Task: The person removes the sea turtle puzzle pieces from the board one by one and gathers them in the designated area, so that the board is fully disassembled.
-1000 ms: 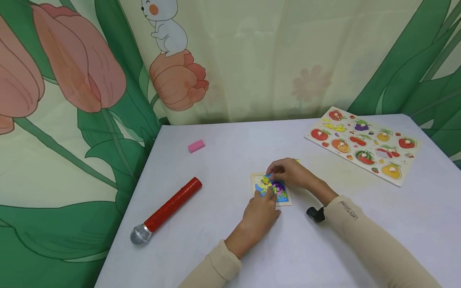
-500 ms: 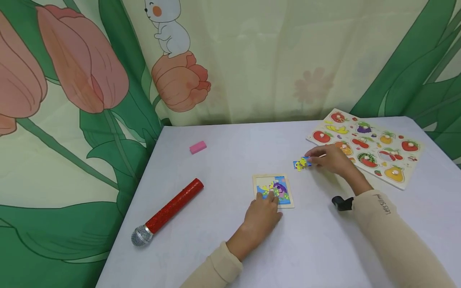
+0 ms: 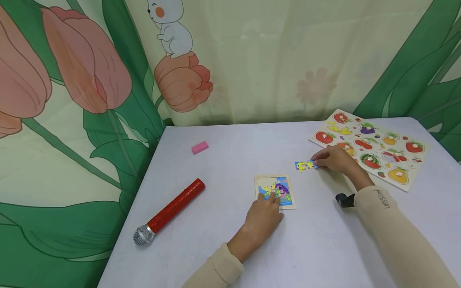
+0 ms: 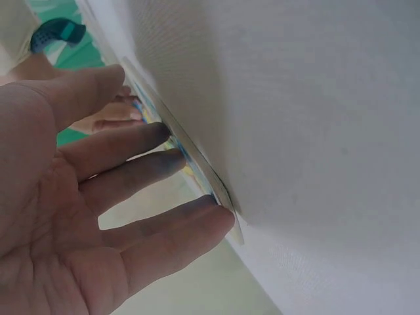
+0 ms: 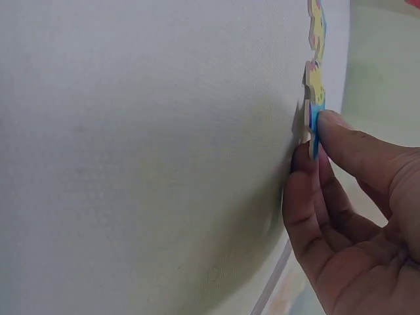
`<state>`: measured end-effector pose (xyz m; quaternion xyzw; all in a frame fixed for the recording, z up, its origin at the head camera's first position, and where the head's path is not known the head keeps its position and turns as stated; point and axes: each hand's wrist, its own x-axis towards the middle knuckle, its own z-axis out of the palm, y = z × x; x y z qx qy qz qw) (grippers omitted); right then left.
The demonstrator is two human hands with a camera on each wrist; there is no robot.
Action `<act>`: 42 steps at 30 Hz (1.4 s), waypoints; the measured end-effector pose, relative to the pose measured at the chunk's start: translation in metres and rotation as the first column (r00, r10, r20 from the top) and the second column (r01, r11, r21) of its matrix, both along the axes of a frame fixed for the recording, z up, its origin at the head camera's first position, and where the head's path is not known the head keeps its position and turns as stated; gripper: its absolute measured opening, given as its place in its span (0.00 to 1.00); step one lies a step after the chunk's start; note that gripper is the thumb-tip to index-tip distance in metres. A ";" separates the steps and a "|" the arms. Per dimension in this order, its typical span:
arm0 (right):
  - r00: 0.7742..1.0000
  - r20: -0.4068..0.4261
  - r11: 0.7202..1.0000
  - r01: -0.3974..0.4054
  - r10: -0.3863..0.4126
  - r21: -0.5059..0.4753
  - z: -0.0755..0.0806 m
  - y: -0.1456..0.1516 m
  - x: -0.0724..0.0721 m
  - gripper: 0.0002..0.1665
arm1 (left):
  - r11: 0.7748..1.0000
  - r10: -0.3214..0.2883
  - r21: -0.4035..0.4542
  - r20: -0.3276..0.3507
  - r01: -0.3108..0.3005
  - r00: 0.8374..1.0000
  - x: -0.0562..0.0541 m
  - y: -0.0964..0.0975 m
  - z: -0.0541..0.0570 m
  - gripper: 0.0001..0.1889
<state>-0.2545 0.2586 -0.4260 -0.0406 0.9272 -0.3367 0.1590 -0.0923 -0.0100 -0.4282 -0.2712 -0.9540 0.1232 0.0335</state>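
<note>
nearest, the left hand (image 3: 264, 218) lies much as it did a second ago: fingers stretched and spread, fingertips resting on the near part of a small wooden puzzle frame (image 3: 292, 194), nothing gripped. well to its left, a red microphone (image 3: 176, 205) lies untouched. to its right, a black device (image 3: 345, 200) shows at the right wrist.

just past the left fingertips, the frame is only partly filled. inlaid pieces (image 3: 284, 189) cover the side toward the right hand, while bare wood shows in the far left corner.

the main change is farther out. a second ago the right hand (image 3: 336, 162) was over the far right part of the frame; now it is beyond it and to the right, thumb and fingertips narrowed in a pinch on a loose puzzle piece (image 3: 309, 164). another loose piece (image 3: 300, 166) lies just beside that one, on the side away from the right hand. whether the pinched piece is off the counter (image 3: 230, 168) cannot be told. the right hand's work seems to have passed from frame to loose pieces, the left apparently steadying the frame.

beyond the left hand, farther left, sits a pink block (image 3: 199, 147); past the right hand, partly behind it, a fruit board (image 3: 412, 170).
</note>
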 end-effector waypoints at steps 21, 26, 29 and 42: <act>0.909 -0.169 0.922 -0.387 0.381 -0.007 0.001 -0.062 0.028 0.09 | 1.000 0.023 0.004 0.040 -0.024 0.999 0.000 0.002 0.001 0.25; 0.881 -0.161 0.891 -0.454 0.446 -0.020 0.001 -0.079 0.036 0.10 | 1.000 0.024 -0.017 0.050 -0.024 0.998 -0.001 0.003 0.001 0.26; 0.871 -0.146 0.881 -0.473 0.468 0.003 -0.002 -0.081 0.035 0.12 | 1.000 0.024 -0.012 0.060 -0.023 0.998 -0.002 0.003 0.000 0.26; 0.826 -0.130 0.834 -0.550 0.549 0.031 -0.008 -0.079 0.031 0.10 | 1.000 -0.028 0.009 0.056 0.028 0.998 -0.005 -0.001 0.000 0.25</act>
